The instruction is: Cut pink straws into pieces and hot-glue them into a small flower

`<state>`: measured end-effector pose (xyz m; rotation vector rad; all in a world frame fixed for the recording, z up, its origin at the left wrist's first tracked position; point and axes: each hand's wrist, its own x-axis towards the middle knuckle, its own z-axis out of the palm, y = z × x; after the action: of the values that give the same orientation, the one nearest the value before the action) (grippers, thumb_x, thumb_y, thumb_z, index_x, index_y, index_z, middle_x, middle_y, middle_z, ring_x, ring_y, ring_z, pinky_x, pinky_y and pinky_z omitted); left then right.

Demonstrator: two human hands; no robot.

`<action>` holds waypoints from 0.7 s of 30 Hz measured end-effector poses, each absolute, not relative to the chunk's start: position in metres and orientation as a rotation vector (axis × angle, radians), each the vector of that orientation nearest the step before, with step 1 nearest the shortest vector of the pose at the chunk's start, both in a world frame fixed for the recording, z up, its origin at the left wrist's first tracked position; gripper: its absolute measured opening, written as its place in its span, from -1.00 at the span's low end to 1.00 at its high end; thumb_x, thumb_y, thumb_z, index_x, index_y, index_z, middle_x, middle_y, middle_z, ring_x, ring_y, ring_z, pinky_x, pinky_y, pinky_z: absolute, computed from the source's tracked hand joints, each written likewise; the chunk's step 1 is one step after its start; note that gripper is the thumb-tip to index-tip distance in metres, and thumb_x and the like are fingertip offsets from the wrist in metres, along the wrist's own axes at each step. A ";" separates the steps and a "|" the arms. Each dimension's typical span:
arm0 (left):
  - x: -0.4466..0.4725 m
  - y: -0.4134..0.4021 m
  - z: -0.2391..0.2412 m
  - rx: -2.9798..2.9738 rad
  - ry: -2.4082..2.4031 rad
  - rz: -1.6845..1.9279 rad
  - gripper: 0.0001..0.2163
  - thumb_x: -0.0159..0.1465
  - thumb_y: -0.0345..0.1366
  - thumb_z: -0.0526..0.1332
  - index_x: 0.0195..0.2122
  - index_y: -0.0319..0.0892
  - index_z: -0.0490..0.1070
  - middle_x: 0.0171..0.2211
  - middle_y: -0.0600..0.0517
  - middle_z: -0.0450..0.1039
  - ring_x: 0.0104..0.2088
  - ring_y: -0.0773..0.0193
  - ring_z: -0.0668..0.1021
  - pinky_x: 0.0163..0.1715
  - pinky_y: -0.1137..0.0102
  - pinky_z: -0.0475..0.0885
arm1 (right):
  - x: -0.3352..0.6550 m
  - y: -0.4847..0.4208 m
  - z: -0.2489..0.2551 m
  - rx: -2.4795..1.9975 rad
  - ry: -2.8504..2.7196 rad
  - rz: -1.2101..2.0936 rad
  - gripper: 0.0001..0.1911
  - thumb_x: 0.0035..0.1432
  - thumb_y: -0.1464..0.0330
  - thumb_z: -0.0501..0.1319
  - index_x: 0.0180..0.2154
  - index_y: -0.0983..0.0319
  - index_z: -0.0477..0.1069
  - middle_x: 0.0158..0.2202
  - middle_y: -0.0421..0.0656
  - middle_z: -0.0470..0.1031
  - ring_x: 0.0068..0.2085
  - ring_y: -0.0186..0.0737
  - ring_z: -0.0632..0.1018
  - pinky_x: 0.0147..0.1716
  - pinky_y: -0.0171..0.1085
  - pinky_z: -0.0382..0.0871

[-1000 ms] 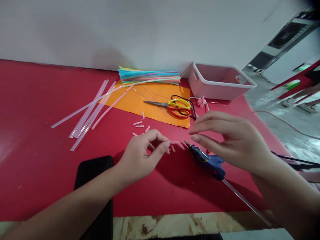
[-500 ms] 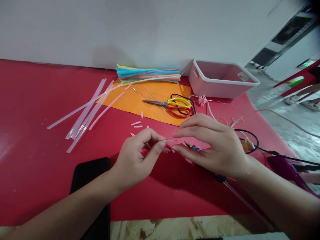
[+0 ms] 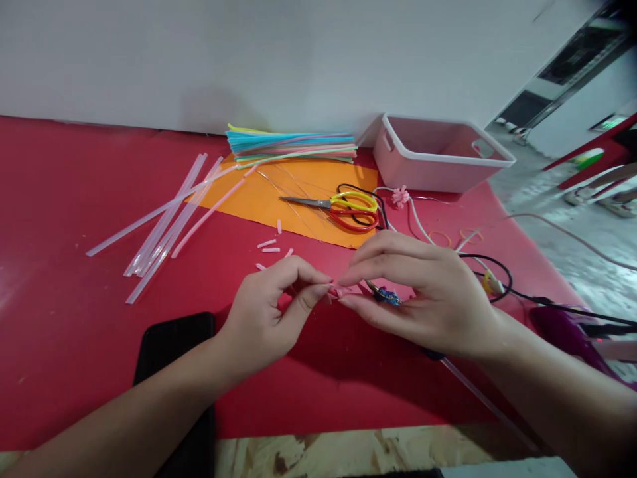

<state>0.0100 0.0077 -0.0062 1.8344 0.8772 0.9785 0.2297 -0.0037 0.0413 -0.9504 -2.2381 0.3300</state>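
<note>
My left hand [image 3: 279, 312] is closed in a pinch on a thin, pale strand that looks like fine wire. To its right, my right hand [image 3: 423, 292] holds a short pink piece of pipe cleaner [image 3: 341, 292] between thumb and fingertips, at the strand's end. The fingertips of both hands almost meet; whether the piece is on the strand I cannot tell. Under my right palm lies a metal-tipped tool with blue parts [image 3: 387, 295], mostly hidden. Several cut pink pieces [image 3: 270, 250] are scattered beyond my left hand.
Scissors [image 3: 331, 204] and thin wires rest on orange paper [image 3: 239, 199]. Behind are bundled pipe cleaners [image 3: 293, 146] and a pink bin [image 3: 428, 171]. Clear pink tubes [image 3: 169, 219] lie left, a black phone [image 3: 174, 345] nearer. Cables [image 3: 502, 265] and a purple glue gun-like object [image 3: 557, 332] are right.
My right fingertips have closed on the short pink piece and moved slightly left against the strand. My left hand keeps its pinch. The whole view has shifted a little.
</note>
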 end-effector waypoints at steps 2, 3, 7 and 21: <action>0.010 0.008 -0.006 1.828 0.885 0.966 -0.92 0.43 -0.33 0.22 -0.24 -0.10 0.45 -0.32 0.09 0.59 -0.31 0.35 0.60 -0.26 0.48 0.45 | 0.230 -0.004 0.042 -0.957 -2.244 0.327 -0.93 0.26 0.38 0.34 -0.19 0.18 0.59 -0.26 -0.14 0.60 -0.24 -0.27 0.62 -0.23 -0.30 0.57; 0.010 0.007 -0.005 1.821 0.892 0.958 -0.92 0.43 -0.32 0.21 -0.24 -0.10 0.45 -0.32 0.08 0.59 -0.31 0.34 0.61 -0.25 0.47 0.45 | 0.230 -0.004 0.043 -0.959 -2.250 0.318 -0.92 0.26 0.36 0.34 -0.19 0.17 0.59 -0.25 -0.14 0.61 -0.23 -0.26 0.63 -0.23 -0.29 0.58; 0.009 0.005 -0.003 1.804 0.913 0.936 -0.90 0.43 -0.29 0.21 -0.26 -0.11 0.45 -0.33 0.05 0.59 -0.32 0.28 0.62 -0.25 0.42 0.47 | 0.232 -0.003 0.044 -0.962 -2.272 0.263 -0.89 0.26 0.32 0.34 -0.17 0.16 0.58 -0.23 -0.12 0.62 -0.21 -0.23 0.64 -0.20 -0.27 0.59; 0.019 0.019 -0.016 2.136 1.095 0.646 -0.89 0.35 -0.29 0.27 -0.32 -0.10 0.57 -0.29 -0.01 0.64 -0.19 0.11 0.60 -0.03 0.19 0.40 | 0.268 -0.015 0.051 -1.297 -2.215 0.149 -0.84 0.29 0.25 0.30 -0.12 0.13 0.55 -0.13 -0.10 0.63 -0.11 -0.10 0.65 -0.11 -0.15 0.57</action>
<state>0.0194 0.0190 -0.0163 2.1362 1.0949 0.6456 0.2683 -0.0150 0.0509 -1.2973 -2.2148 0.1486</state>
